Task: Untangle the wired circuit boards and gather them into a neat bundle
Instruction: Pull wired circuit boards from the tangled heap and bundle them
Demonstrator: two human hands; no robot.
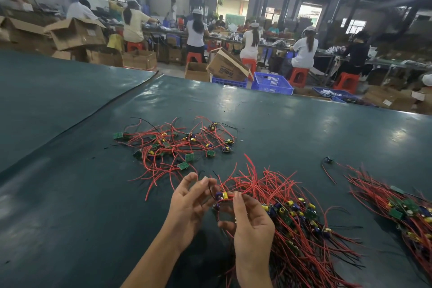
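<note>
Both hands are raised a little above the bench (70, 194), with one circuit board (223, 196) between them. The right hand (252, 224) pinches this board at its red wires between thumb and first finger. The left hand (189, 203) has its fingers half bent at the board's other side, near a thin black wire. I cannot tell if it pinches the wire or only touches it.

I think the board is held up so that its wires hang free and can be pulled straight before it is put down.

The tangled pile (177, 145) lies further away on the bench, with red wires crossing in all directions and small green boards among them. Just beside the right hand lies the bundle (301, 220). Its boards are together and its wires run roughly the same way, so it is probably the place for the finished ones. A second bundle (402, 208) lies well apart, at the right edge.

The task seems about half done, because many boards are not yet sorted.

Behind the bench, a tilted cardboard box (228, 69) carries the word "Tempo", seen upside down. It stands near a blue crate (272, 82). I can read no other writing.
</note>
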